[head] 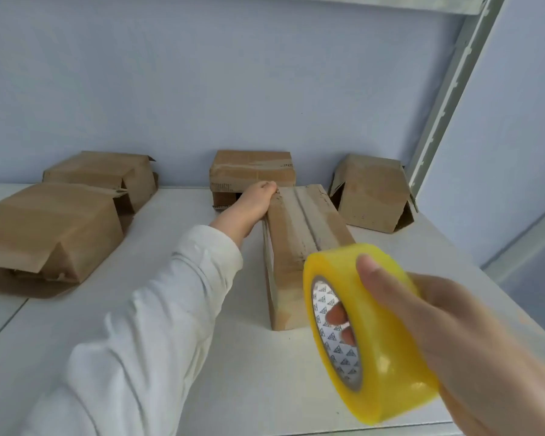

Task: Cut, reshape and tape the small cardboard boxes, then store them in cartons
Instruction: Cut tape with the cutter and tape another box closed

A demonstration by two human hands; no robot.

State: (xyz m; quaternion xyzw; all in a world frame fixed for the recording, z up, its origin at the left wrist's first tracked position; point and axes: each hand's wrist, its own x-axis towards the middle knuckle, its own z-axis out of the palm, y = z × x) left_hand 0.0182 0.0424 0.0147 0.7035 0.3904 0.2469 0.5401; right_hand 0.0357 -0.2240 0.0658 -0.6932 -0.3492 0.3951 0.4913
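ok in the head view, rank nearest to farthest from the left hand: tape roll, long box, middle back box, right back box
1. long box, left hand holds its far end
2. middle back box, just behind the hand
3. right back box, farther right
4. tape roll, close to camera, in the right hand

Four boxes [252, 171] line the table [183, 234] back, behind one long box [299, 240].

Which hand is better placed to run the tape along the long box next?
Right, probably. The right hand grips the tape roll just above the near end of the long box; the left hand is stretched out to its far end, resting on it.
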